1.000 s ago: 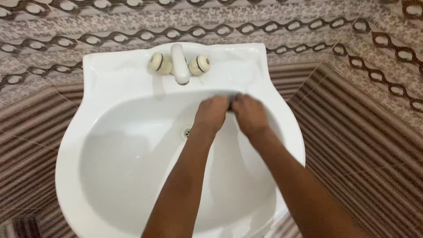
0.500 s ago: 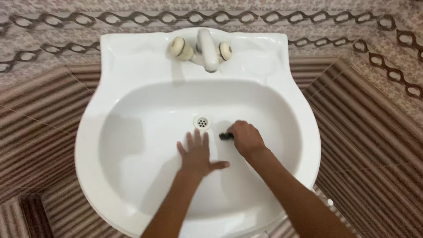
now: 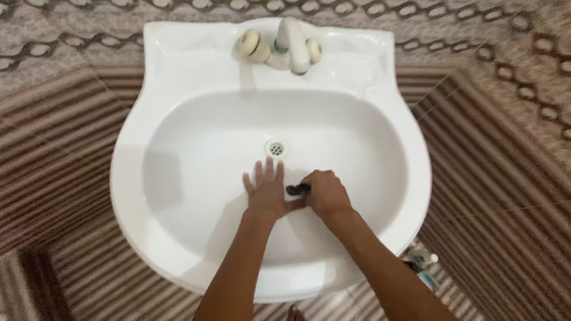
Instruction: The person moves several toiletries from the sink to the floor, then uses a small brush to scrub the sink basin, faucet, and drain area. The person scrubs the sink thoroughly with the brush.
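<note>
Scrubbing looks underway: at frame centre, just below the drain point(image 3: 275, 147), the right hand point(image 3: 324, 194) has its fingers clenched on a small dark scrubber point(image 3: 298, 189) against the white sink point(image 3: 128, 178), the left hand point(image 3: 266, 191) lying flat with released fingers, so the next stroke seemingly calls for firm pressure.

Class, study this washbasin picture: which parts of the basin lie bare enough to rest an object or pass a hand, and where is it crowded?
Bare: the bowl's left half, between the drain and the basin rim, and the flat ledges beside the tap. Crowded: just below the drain, where the left hand lies flat beside the right hand, which grips a small dark scrubber.
</note>
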